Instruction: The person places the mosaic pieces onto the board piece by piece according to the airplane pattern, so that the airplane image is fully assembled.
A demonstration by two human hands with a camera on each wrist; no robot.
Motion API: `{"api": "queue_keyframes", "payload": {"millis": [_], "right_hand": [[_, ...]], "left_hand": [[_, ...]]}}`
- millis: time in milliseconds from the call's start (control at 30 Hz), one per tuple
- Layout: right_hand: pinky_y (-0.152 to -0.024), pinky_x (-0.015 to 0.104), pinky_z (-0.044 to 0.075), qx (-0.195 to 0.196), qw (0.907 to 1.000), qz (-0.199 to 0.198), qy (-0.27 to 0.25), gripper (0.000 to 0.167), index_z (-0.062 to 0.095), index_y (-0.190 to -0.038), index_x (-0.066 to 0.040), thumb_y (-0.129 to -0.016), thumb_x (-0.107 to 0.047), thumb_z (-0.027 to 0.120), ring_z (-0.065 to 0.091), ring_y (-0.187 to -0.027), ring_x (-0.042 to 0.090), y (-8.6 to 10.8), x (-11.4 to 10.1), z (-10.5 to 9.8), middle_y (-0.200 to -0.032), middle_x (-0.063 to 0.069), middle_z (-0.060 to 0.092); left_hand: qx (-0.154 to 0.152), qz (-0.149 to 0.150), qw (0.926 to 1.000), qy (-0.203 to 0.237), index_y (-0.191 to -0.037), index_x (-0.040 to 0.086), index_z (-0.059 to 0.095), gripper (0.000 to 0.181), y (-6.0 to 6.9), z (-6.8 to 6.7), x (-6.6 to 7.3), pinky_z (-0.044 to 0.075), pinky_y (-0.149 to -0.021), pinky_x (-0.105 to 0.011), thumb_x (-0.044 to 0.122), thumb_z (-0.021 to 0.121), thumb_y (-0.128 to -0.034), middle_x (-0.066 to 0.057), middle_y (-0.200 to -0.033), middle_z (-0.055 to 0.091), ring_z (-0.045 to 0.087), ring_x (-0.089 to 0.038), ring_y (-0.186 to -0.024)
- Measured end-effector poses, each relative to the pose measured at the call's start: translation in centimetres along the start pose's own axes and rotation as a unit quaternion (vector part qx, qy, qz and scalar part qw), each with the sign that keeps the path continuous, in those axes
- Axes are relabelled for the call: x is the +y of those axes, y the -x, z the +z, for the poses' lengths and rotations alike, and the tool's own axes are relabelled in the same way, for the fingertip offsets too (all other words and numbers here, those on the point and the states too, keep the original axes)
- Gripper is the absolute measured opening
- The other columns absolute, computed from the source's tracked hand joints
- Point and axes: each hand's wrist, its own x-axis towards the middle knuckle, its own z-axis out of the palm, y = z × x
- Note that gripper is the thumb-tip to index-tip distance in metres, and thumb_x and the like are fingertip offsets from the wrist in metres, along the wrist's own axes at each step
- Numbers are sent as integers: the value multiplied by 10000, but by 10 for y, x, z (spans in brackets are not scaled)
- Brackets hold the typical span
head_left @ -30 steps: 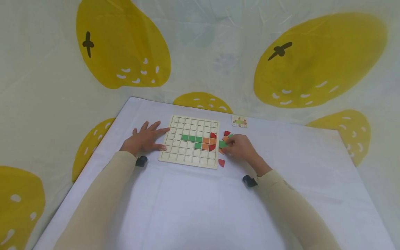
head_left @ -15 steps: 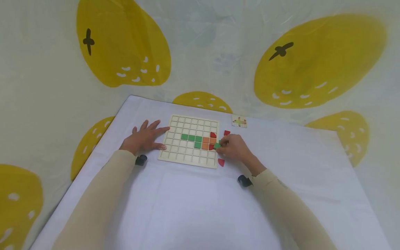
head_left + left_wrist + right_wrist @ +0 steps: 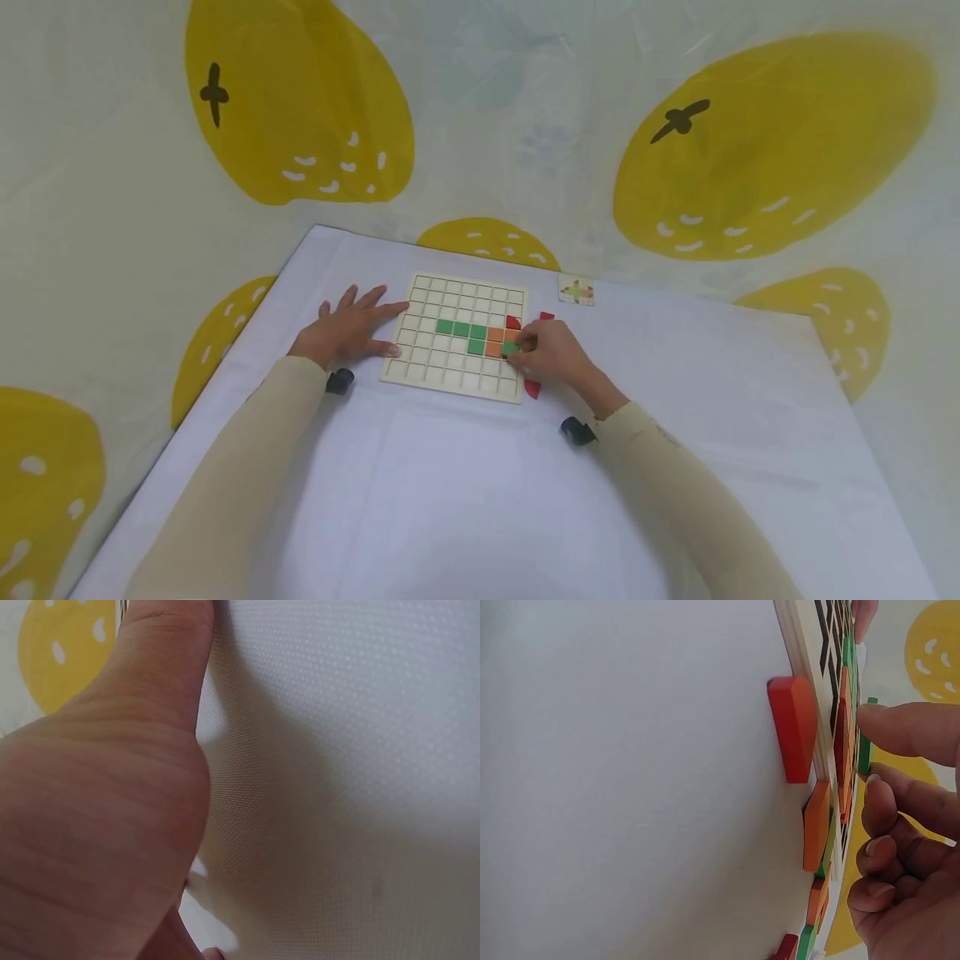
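Note:
A pale wooden grid board [image 3: 442, 375] lies flat on the table. Several green square tiles [image 3: 461, 329] and orange tiles [image 3: 493, 335] sit in its cells, with a red quarter-round tile [image 3: 512, 322] near the right edge. My right hand [image 3: 558, 357] pinches a green tile [image 3: 865, 746] between thumb and finger. That tile is held just above the tiles by the board's right edge, partly covering them. My left hand [image 3: 343, 332] is spread out, with thumb and a finger touching the board's left edge. In the left wrist view the palm side [image 3: 97, 825] fills much of the picture.
Loose pieces lie along the board's right side: a red piece [image 3: 791, 727], an orange piece [image 3: 817, 825] and others partly hidden by my hand. A small pattern card [image 3: 576, 290] lies at the table's back edge. Behind hangs a fruit-print cloth [image 3: 510, 100].
My right hand has moved left from the loose pieces, carrying the green tile over the board's right edge. The left hand has stayed in place.

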Motion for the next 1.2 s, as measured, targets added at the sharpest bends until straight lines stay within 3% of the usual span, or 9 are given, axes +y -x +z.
{"api": "queue_keyframes", "payload": {"millis": [267,667,1200], "right_hand": [[-617,281,469,-2,9995,-323,-46,134,769,-906,-149,-885,-271,821,584,-788,214,-2,-8,2,-767,40,622],[-610,263,463,-129,9993,-356,-7,220,764,-1005,-112,-875,-271,843,586,-800,213,-6,-14,9,-827,53,620],[-698,275,512,-214,9987,-454,35,259,786,-1054,-128,-871,-300,848,599,-876,215,-9,-20,14,-876,38,666]], "left_hand": [[-58,-60,10000,-29,-1624,531,197,927,-1,-4,-1,76,-1171,-856,725,682,-858,-28,-1790,-2,-49,-529,-1607],[-63,-48,10000,23,-1622,532,205,919,-1,-2,2,77,-1172,-855,706,691,-862,-30,-1790,2,-49,-530,-1607],[-41,-66,10000,18,-1620,544,186,942,-2,0,1,62,-1164,-862,723,692,-846,-27,-1790,0,-55,-539,-1603]]}}
